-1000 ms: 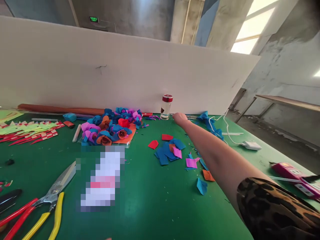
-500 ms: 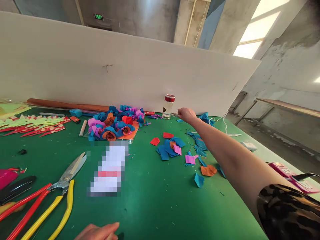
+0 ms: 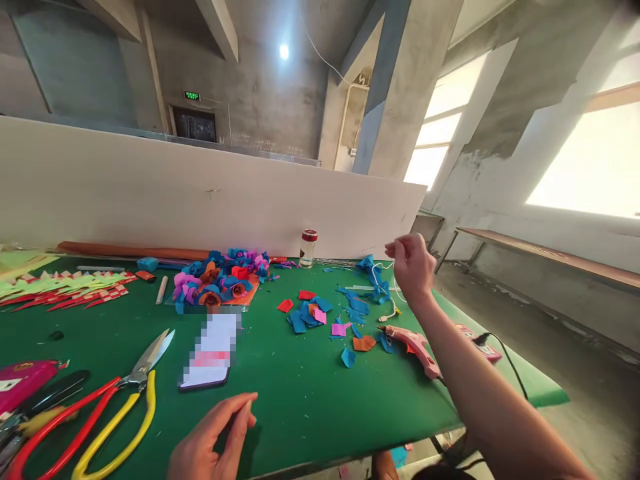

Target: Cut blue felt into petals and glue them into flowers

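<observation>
My right hand (image 3: 414, 267) is raised above the table's far right edge, fingers curled in a pinch. Whatever it may hold is too small to make out. Low in the view, my left hand (image 3: 217, 433) hovers over the near edge with thumb and fingertips pressed together; no item shows clearly in it. Beneath my right forearm lies a pink glue gun (image 3: 413, 347). Cut paper petals (image 3: 307, 317), mostly blue, are piled mid-table. A phone (image 3: 213, 350) with a blurred screen rests beyond my left hand, and scissors (image 3: 137, 380) with red and yellow handles lie to its left.
Finished paper flowers (image 3: 220, 277) sit at the back left, near a red-capped glass jar (image 3: 309, 250). A white cable (image 3: 385, 317) lies at right by a pink power strip (image 3: 483, 343). A white board (image 3: 200, 200) stands along the table's back edge.
My right hand has drawn back and right from beside the jar and is now raised. My left hand has come further into view. The view has tilted up, bringing the glue gun into sight.
</observation>
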The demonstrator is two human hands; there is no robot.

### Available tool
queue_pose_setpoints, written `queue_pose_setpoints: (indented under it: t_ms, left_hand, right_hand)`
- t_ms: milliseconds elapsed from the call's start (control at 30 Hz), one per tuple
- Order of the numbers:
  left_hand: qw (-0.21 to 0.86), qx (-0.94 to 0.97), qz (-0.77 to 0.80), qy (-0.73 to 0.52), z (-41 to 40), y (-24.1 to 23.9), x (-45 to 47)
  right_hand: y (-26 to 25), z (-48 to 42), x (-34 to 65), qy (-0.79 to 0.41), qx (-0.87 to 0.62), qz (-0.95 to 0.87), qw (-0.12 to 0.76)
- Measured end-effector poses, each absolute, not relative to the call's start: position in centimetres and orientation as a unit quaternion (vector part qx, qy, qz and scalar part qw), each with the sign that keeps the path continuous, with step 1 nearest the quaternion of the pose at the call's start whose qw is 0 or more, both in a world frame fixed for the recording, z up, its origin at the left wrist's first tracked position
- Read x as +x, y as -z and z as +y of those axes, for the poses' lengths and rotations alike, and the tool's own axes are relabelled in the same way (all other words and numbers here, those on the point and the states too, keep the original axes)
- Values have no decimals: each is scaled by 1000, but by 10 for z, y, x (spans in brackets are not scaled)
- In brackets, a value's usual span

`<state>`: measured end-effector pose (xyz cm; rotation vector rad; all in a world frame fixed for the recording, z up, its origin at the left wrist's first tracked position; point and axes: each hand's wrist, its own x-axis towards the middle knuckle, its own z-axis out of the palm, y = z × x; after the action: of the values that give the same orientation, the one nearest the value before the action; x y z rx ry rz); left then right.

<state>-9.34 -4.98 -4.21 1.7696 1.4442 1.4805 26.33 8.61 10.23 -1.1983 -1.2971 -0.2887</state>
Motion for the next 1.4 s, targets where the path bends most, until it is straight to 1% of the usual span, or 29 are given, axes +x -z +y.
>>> queue_pose_setpoints:
  t_ms: [67, 100, 200, 233, 267, 333, 367, 433, 533, 600, 667, 767, 800, 867, 933, 967, 1000, 1067, 1133, 1233, 1400]
  left_hand:
    - [323, 596, 501, -538, -55, 26, -68]
    - [402, 569, 476, -538, -58, 17, -53]
    - [633, 464, 379, -490, -63, -10, -10]
    - [694, 437, 340, -461, -63, -16, 1]
    - [732, 411, 304, -451, -62, -20, 8]
    - [749, 381, 269, -470, -59, -23, 15]
    - [745, 379, 266, -480, -58, -21, 14]
    - [728, 388, 284, -489, -59, -15, 6]
    - [708, 411, 334, -468, -66, -3, -10]
    - [679, 448, 372, -447, -71, 2, -17]
    - [639, 488, 408, -432, -76, 6, -17]
    - [590, 528, 445, -419, -84, 12, -11]
    - [582, 537, 452, -411, -85, 13, -11]
    - [555, 565, 473, -387, -85, 14, -20]
    - [458, 625, 536, -335, -78, 9, -46]
    - [337, 678, 594, -274, -73, 4, -66]
    - [260, 683, 634, -251, -66, -3, -90]
    - [163, 669, 687, -233, -54, -17, -141]
    - [91, 660, 721, -188, -43, -27, -184]
    - [47, 659, 744, -101, -29, -29, -216]
    - [29, 632, 775, 0, -9, -18, -211]
  right_hand:
    - [-89, 30, 249, 81, -472, -510, 714]
    - [-80, 3, 239, 38, -444, -491, 748]
    - [-40, -67, 207, -57, -402, -428, 807]
    - [-24, -87, 198, -80, -405, -415, 810]
    - [-9, -105, 190, -106, -420, -411, 802]
    - [20, -135, 182, -154, -453, -430, 765]
    - [31, -147, 182, -172, -458, -449, 748]
    - [46, -165, 189, -224, -465, -519, 682]
    - [49, -170, 206, -310, -474, -601, 565]
    - [41, -161, 209, -355, -493, -583, 539]
    - [31, -147, 198, -443, -477, -565, 506]
    - [23, -125, 161, -547, -427, -522, 495]
    - [23, -119, 147, -585, -415, -510, 474]
    - [28, -111, 125, -619, -402, -488, 466]
    - [35, -109, 117, -626, -406, -455, 485]
    - [39, -109, 118, -631, -409, -436, 495]
    - [43, -110, 121, -641, -407, -416, 500]
    - [50, -112, 133, -670, -396, -378, 501]
    - [55, -114, 144, -697, -381, -343, 502]
    - [58, -117, 152, -732, -360, -295, 498]
    - [56, -115, 151, -773, -334, -246, 480]
